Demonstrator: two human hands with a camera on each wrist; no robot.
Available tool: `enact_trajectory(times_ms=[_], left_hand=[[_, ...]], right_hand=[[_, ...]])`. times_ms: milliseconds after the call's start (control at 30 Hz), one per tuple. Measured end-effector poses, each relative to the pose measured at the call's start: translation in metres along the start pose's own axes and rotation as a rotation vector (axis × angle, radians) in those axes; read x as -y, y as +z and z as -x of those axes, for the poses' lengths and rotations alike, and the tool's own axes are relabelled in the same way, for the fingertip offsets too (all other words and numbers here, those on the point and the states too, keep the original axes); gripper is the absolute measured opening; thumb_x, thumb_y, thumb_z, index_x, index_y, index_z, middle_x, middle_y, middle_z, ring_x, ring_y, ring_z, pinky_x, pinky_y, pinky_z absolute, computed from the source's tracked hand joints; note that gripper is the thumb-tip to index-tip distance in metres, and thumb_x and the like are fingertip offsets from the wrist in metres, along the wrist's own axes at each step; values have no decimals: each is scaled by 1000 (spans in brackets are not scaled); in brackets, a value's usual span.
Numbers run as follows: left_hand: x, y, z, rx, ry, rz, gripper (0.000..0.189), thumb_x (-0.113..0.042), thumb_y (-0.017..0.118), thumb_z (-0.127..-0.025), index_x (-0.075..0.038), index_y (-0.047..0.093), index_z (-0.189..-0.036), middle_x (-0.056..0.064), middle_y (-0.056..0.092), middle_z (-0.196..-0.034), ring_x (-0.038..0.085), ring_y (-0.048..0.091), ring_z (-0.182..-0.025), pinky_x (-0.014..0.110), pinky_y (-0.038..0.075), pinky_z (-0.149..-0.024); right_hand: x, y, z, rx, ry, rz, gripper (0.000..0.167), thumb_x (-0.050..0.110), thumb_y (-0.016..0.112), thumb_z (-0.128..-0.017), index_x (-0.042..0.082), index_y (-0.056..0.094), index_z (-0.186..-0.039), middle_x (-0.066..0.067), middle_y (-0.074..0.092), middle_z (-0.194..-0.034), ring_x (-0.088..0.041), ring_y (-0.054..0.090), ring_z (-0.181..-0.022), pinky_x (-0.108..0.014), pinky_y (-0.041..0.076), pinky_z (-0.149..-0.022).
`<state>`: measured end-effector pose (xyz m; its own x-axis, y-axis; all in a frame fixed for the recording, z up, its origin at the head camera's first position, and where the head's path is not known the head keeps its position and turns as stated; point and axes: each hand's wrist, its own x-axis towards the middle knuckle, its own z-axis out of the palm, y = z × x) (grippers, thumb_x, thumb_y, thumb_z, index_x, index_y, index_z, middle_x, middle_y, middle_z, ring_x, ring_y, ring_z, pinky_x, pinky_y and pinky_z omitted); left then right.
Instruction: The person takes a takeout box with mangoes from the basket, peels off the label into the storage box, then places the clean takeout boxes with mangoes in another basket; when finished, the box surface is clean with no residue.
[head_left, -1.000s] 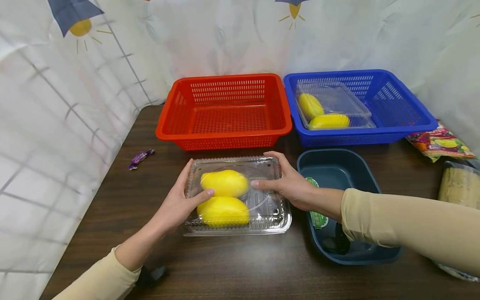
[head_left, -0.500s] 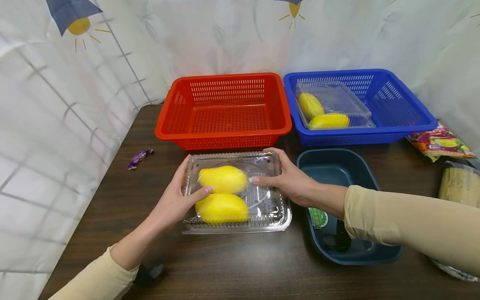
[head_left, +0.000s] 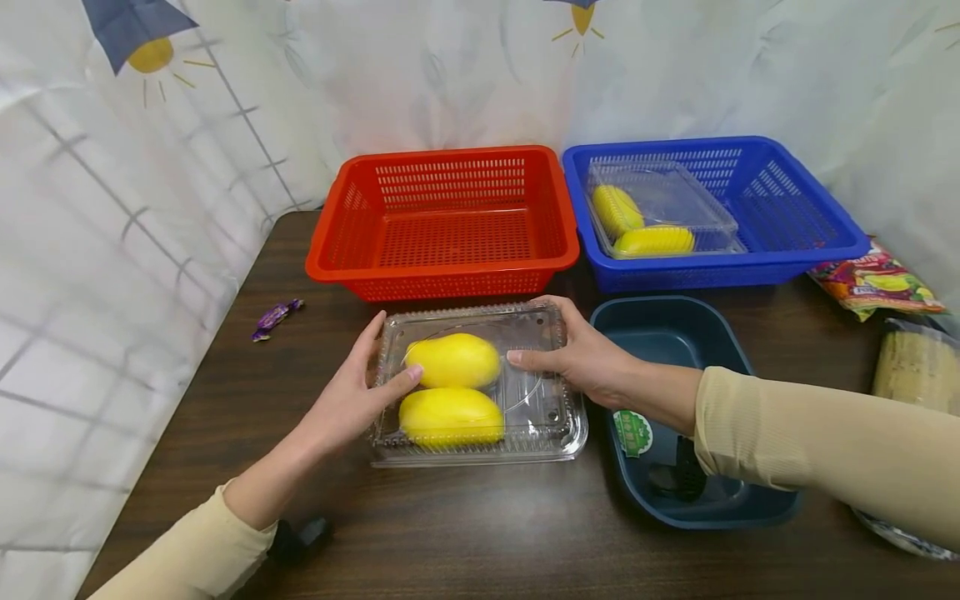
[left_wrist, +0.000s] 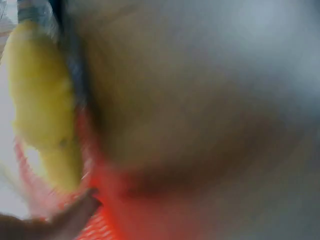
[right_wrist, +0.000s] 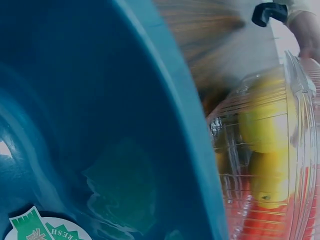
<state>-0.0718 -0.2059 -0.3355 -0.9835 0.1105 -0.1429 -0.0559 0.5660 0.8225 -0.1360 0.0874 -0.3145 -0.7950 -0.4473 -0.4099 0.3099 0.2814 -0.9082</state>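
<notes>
A clear plastic clamshell box with its lid down holds two yellow mangoes side by side in its left part. My left hand grips the box's left end, thumb on the lid. At the right end, my right hand grips it too, with its thumb over the lid and fingers over the far corner. The box is just in front of a red basket; whether it touches the table cannot be told. In the right wrist view the box shows beyond a basin wall.
A blue basket at the back right bears another clear box with two mangoes. Under my right forearm stands a dark teal basin with stickers and a black object. A wrapped candy lies left; snack packs lie right.
The box has moved slightly away from me toward the red basket and a little to the right, still held by both hands. The head view has shifted slightly.
</notes>
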Motion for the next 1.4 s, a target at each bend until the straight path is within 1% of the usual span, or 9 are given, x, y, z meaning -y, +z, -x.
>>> enact_trajectory(times_ms=[167, 233, 333, 433, 600, 767, 900, 1133, 1400], left_hand=[[-34, -7, -10, -173, 189, -379, 91, -47, 71, -94, -5, 26, -161, 25, 40, -153, 42, 50, -134, 61, 47, -106], [-56, -9, -21, -164, 252, -458, 89, -48, 72, -93, -5, 31, -159, 23, 42, -152, 39, 49, -133, 60, 46, -107], [-93, -5, -49, -64, 326, -575, 89, -53, 71, -92, -7, 32, -159, 20, 40, -155, 37, 47, -137, 58, 45, -110], [-129, 11, -87, 54, 376, -684, 91, -58, 68, -92, -9, 32, -159, 18, 39, -157, 34, 46, -139, 54, 46, -112], [-169, 53, -152, 224, 342, -861, 97, -67, 57, -94, -8, 23, -163, 20, 31, -163, 36, 38, -148, 51, 40, -119], [-183, 83, -199, 329, 210, -977, 110, -79, 43, -92, -10, -1, -165, 19, 5, -172, 39, 13, -159, 56, 22, -127], [-187, 90, -218, 368, 163, -981, 115, -83, 37, -90, -11, -14, -163, 17, -11, -172, 39, -5, -160, 59, 9, -128], [-189, 97, -231, 444, 123, -989, 124, -87, 38, -85, -8, -20, -161, 15, -24, -169, 36, -20, -158, 58, -2, -128], [-188, 102, -235, 470, 136, -1016, 126, -90, 35, -84, -8, -23, -159, 14, -29, -168, 37, -25, -156, 59, -2, -128]], right_hand=[[-4, -6, 2, -14, -1, 8, 83, 16, 71, -96, 20, 14, -156, -21, 37, -149, -35, 57, -122, -54, 53, -103], [-5, -9, 3, -14, -3, -2, 83, 17, 71, -96, 19, 13, -156, -20, 38, -149, -35, 56, -123, -53, 52, -104], [-8, -11, 3, -10, 2, -25, 83, 16, 70, -97, 20, 12, -156, -20, 38, -149, -36, 55, -124, -53, 52, -105], [-12, -12, 2, -5, 4, -46, 83, 15, 69, -97, 20, 11, -156, -19, 36, -151, -37, 52, -129, -53, 51, -107], [-14, -7, -2, -11, -22, -40, 83, 14, 70, -96, 17, 13, -156, -16, 30, -156, -36, 40, -137, -53, 42, -116], [-14, 1, -6, -30, -43, -12, 84, 14, 73, -93, 15, 16, -156, -14, 28, -158, -36, 31, -143, -55, 31, -122], [-12, 7, -4, -33, -37, -8, 86, 14, 75, -92, 17, 18, -156, -13, 28, -159, -36, 31, -144, -56, 30, -123], [-9, 6, 0, -37, -35, 34, 86, 18, 78, -91, 20, 21, -156, -12, 32, -158, -35, 35, -142, -58, 35, -119], [-4, 0, 9, -20, -26, 50, 81, 22, 76, -92, 20, 23, -153, -14, 36, -153, -34, 39, -136, -55, 43, -113]])
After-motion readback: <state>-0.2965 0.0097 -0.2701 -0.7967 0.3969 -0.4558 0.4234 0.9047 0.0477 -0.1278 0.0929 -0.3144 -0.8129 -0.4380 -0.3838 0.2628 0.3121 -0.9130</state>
